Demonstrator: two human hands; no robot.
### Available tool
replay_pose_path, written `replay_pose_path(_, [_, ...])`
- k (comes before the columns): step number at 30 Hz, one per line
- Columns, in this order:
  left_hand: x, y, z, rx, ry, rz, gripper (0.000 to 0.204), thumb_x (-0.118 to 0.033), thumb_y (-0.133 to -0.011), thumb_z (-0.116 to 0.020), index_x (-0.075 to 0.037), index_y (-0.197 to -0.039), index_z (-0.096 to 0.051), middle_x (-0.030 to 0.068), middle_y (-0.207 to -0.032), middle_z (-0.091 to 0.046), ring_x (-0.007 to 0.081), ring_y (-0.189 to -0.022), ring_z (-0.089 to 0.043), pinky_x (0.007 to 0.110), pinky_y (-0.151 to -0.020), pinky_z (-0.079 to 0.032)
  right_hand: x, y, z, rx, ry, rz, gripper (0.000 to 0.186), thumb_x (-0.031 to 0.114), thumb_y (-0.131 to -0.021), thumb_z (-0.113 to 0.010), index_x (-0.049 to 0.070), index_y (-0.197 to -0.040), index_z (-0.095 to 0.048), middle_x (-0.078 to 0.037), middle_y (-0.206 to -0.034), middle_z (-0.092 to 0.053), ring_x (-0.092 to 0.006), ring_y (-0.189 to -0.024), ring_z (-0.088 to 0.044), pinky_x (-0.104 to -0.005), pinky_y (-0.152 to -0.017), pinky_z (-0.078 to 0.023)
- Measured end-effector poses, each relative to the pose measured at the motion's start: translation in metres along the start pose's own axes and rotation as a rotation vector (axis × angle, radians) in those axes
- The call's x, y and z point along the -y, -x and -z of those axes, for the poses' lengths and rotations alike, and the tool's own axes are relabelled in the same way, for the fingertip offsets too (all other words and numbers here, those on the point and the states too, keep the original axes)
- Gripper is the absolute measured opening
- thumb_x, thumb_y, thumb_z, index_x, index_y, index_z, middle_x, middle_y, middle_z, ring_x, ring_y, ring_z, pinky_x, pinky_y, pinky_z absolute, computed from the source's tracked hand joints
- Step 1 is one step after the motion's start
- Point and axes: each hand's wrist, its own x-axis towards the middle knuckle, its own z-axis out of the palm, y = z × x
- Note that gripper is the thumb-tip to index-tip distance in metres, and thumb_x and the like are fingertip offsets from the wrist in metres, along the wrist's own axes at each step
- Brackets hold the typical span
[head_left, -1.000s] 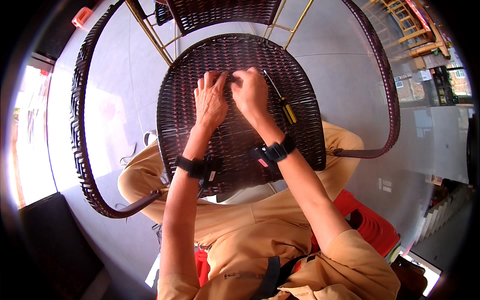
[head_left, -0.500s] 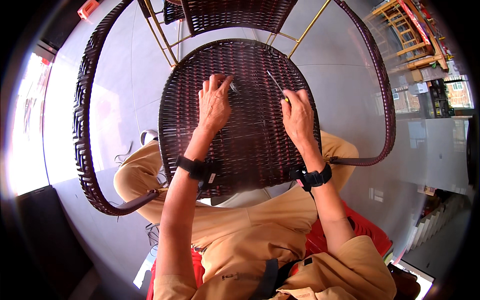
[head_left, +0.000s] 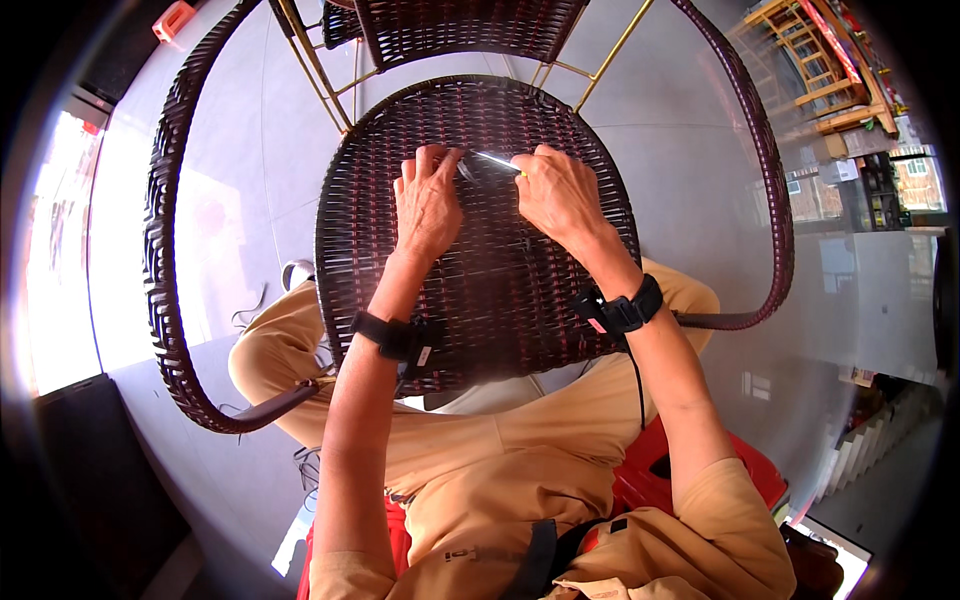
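Far left, a small orange-red plastic stool (head_left: 173, 21) stood on the grey floor (head_left: 235, 110), up near the corner. Next came the left armrest (head_left: 165, 220), a curved loop wrapped in dark brown woven strips, its lower end by the person's bent knee in tan trousers (head_left: 275, 350). The left wrist wore a black strap (head_left: 385, 335) with a small box. The left hand (head_left: 428, 205) rested palm down on the dark brown, rounded, woven seat (head_left: 500, 260), fingers bent, thumb side toward the middle; a thin strand (head_left: 468, 172) showed just beside its fingertips, too blurred to tell whether it was pinched, so grip there can't be told. The seat lay in front of the person, between both armrests, over the lap, with a dark woven backrest (head_left: 460, 35) beyond it. Over the seat's upper middle, a slim screwdriver with a bright metal shank and a yellow handle (head_left: 497, 161) pointed left, tip near the left fingertips; whether it touched the weave, unclear. The right hand (head_left: 560, 200) was closed around its handle, most of it hidden. Then the second black strap (head_left: 628, 308), the right armrest (head_left: 780, 230), same woven loop, and a wooden frame (head_left: 820, 70) at upper right.
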Motion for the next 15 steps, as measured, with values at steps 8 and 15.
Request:
replay_pose_path(8, [-0.001,0.000,-0.002,0.024,0.024,0.029,0.047,0.001,-0.080,-0.052,-0.013,-0.125,-0.055,0.0074,-0.121,-0.046,0.0276,-0.109,-0.043,0.041,-0.088,-0.036,0.000,-0.006,-0.003,0.094,-0.132,-0.121,0.013,0.008,-0.080,-0.057,0.003,-0.087,-0.068,-0.021,-0.071,-0.063,-0.0358,-0.069,-0.064,-0.0417,-0.065,-0.051])
replay_pose_path(15, [-0.002,-0.001,-0.007,0.013,0.031,0.038,0.049,0.000,-0.075,-0.053,-0.012,-0.122,-0.057,0.0060,-0.121,-0.047,0.0277,-0.111,-0.044,0.042,-0.090,-0.035,-0.021,-0.009,-0.019,0.102,-0.383,-0.112,0.011,0.010,-0.074,-0.056,0.002,-0.070,-0.063,-0.023,-0.069,-0.060,-0.0412,-0.068,-0.059,-0.0468,-0.062,-0.046])
